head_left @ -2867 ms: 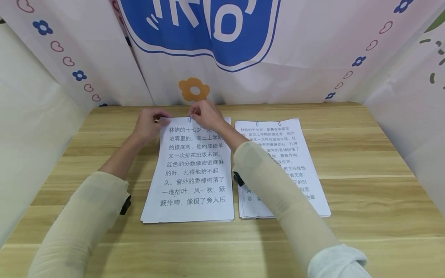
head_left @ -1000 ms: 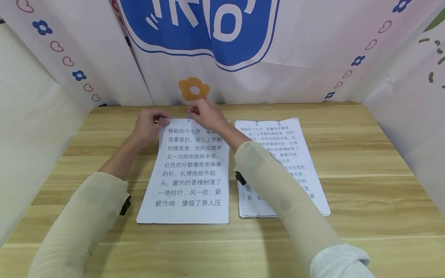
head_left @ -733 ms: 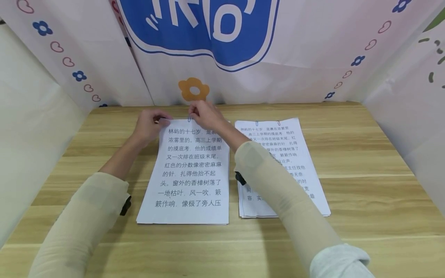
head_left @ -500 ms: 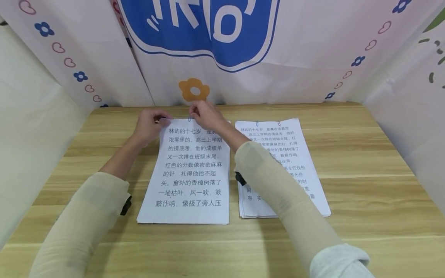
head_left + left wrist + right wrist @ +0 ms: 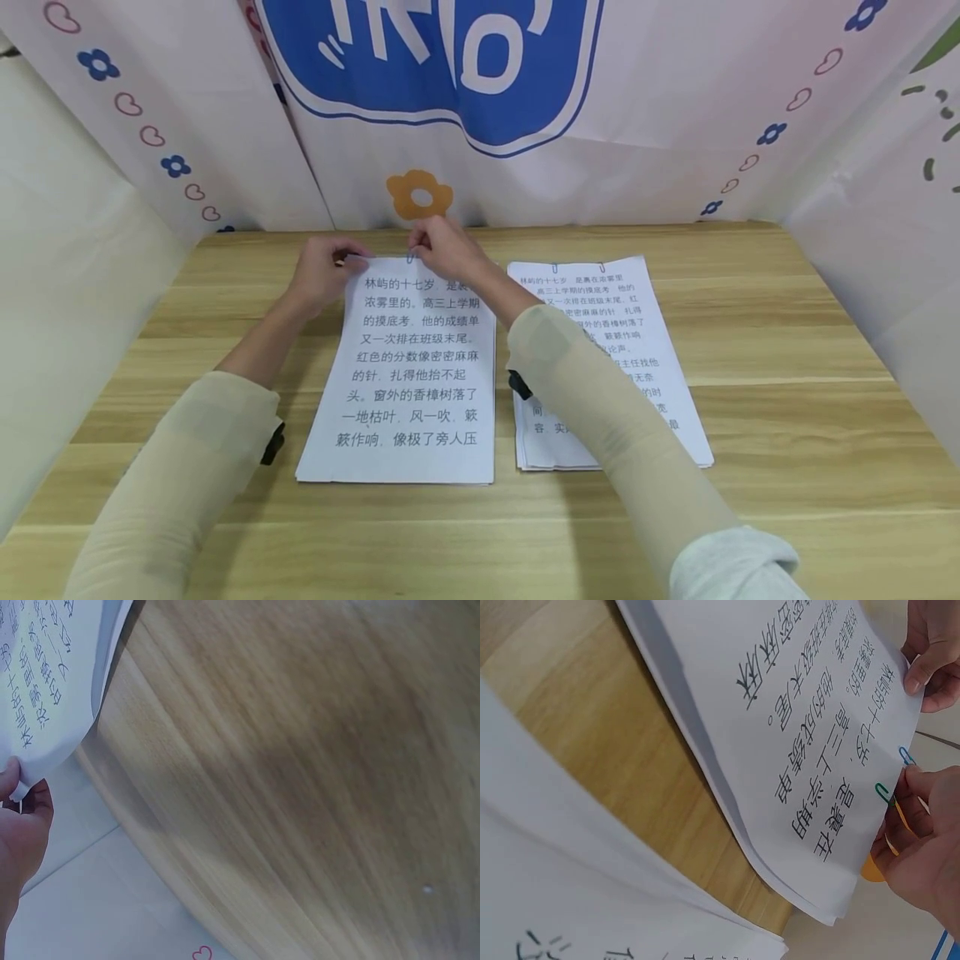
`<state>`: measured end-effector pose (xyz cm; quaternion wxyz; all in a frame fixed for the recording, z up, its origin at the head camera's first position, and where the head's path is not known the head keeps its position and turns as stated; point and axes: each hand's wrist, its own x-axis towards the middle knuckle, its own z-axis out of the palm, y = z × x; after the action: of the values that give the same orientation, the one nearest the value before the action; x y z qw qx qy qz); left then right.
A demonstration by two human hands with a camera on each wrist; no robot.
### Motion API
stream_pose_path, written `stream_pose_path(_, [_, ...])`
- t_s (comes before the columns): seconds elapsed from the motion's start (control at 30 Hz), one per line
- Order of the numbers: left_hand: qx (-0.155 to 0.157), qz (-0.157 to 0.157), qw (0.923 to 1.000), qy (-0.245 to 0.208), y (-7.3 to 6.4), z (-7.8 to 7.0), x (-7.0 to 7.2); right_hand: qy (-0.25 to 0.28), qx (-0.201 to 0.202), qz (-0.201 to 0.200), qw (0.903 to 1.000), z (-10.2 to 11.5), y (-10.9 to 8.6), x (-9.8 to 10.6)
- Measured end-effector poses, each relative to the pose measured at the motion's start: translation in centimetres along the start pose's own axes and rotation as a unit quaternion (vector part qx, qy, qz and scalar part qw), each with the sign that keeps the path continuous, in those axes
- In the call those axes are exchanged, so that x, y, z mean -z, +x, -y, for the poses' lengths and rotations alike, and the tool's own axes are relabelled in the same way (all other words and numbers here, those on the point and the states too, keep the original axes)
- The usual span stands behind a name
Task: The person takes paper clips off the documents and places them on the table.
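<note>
At the far edge of the left paper stack (image 5: 412,375), my left hand (image 5: 322,271) pinches the top left corner between thumb and fingers. The left wrist view shows the thumb (image 5: 9,778) on the printed face and the fingers behind. My right hand (image 5: 448,250) pinches a blue paper clip (image 5: 906,755) that sits on the top edge of this stack. Just beside it, a green paper clip (image 5: 883,793) grips the same edge, close to the right fingers; in the head view the hand hides it. In the right wrist view the stack's sheets are slightly fanned at the side.
A second printed stack (image 5: 547,450) lies to the right, partly under the right forearm, with a blue clip (image 5: 555,267) and a red clip (image 5: 602,267) at its top. The wooden table (image 5: 795,358) meets a white printed backdrop (image 5: 637,175) behind the hands.
Since the oldest frame the left stack's lower end has swung a little to the left, widening the gap to the right stack. Both hands have kept nearly the same place and hold.
</note>
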<state>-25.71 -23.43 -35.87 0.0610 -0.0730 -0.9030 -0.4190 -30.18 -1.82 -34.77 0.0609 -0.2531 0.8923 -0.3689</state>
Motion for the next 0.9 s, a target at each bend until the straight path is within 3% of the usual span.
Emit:
stream_pose_path(0.5, [0.006, 0.000, 1.0000, -0.004, -0.15, 0.03, -0.08, 0.033, 0.009, -0.025, 0.9991, -0.40, -0.02, -0.40])
stream_pose_path(0.9, [-0.001, -0.004, 1.0000, 0.002, -0.07, 0.26, -0.23, -0.006, 0.000, -0.019, 0.9998, -0.51, -0.11, 0.25])
